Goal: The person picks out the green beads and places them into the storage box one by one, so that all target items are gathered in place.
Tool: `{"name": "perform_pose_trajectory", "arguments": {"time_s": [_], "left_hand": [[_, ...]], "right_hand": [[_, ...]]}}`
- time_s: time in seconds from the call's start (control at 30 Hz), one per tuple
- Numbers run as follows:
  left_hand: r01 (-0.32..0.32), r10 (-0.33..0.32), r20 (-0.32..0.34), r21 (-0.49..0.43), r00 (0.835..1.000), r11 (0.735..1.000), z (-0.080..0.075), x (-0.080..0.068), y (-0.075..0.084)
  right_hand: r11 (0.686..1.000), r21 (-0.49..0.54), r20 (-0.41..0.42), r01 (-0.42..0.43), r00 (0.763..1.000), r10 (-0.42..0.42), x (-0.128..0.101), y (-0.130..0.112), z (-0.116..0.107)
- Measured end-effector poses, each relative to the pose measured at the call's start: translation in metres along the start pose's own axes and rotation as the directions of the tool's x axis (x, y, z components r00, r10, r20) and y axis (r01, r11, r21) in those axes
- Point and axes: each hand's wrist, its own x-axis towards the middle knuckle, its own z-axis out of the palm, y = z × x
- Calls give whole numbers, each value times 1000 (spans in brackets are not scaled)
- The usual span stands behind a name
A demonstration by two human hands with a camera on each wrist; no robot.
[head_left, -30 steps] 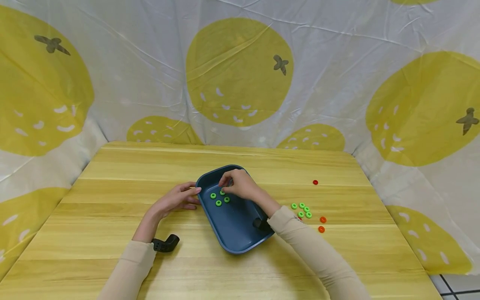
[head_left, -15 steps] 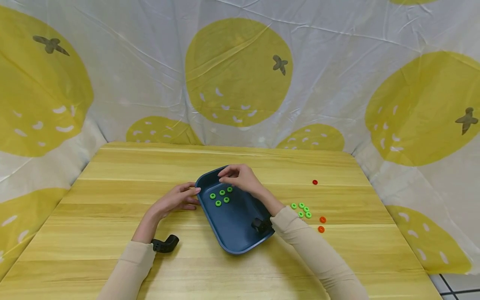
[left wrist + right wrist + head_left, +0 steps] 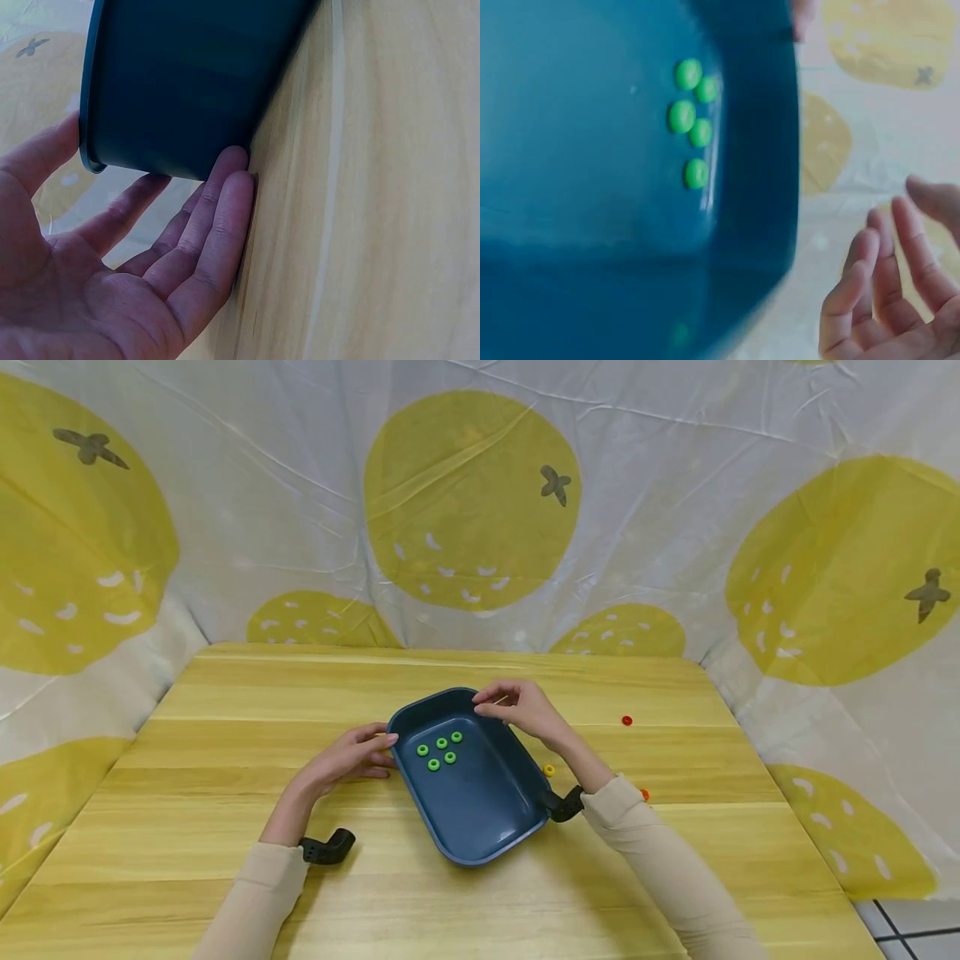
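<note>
A deep blue tray (image 3: 480, 814) stands at an angle on the table. On its floor, towards the far left end, lie several small green ring-shaped beads (image 3: 442, 743). The left hand (image 3: 352, 755) touches the tray's near-left side: in the left wrist view its thumb meets the rim and its extended fingers (image 3: 225, 202) rest along the outer wall. Above the far right rim is the right hand (image 3: 525, 706), fingers loosely bent, thumb apart from them. Nothing shows between them in the right wrist view, where the hand (image 3: 900, 300) appears beside the tray.
A yellow ring bead (image 3: 549, 771) sits on the table just right of the tray. Farther right are a red bead (image 3: 627, 721) and an orange bead (image 3: 645, 794), the latter partly behind the right sleeve (image 3: 660, 852). A fruit-patterned cloth (image 3: 472, 502) hangs behind the table.
The right hand has let go of a green bead in the tray and moved right to the rim. Its forearm now covers the green beads on the table. The left hand has stayed put.
</note>
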Motion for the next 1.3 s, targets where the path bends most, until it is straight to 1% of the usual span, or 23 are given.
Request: {"name": "perform_pose_trajectory", "arguments": {"time_s": [0.27,0.5,0.6,0.67,0.73,0.8,0.87,0.97,1.1,1.2,1.3], "left_hand": [[0,0,-2,3,1000,1000,0,-1,-1],[-5,5,5,9,1000,1000,0,-2,-2],[-4,4,2,9,1000,1000,1,-2,-2],[-2,2,0,8,1000,1000,1,-2,-2],[1,-1,-3,5,1000,1000,1,-2,-1],[1,-1,-2,4,1000,1000,0,-2,-2],[-3,3,1,6,1000,1000,0,-1,-2],[-11,11,5,7,1000,1000,-1,-1,-2],[-16,16,8,7,1000,1000,-1,-1,-2],[-13,13,3,3,1000,1000,0,-1,-1],[-9,9,-3,-1,1000,1000,1,-1,0]], "right_hand": [[998,-14,-53,-68,996,67,-21,16,-30],[992,-36,-79,-120,990,117,-45,39,-48],[990,-72,-85,-125,989,119,-57,53,-55],[985,-134,-93,-111,991,99,-65,62,-60],[972,-217,-102,-90,992,69,-72,72,-63],[948,-310,-100,-70,994,41,-78,80,-66],[924,-375,-95,-70,995,37,-84,86,-68],[898,-429,-79,-96,994,69,-89,92,-68],[870,-474,-78,-133,991,108,-93,96,-68],[853,-505,-85,-130,991,100,-94,98,-67],[844,-523,-89,-123,992,89,-94,100,-67]]}}
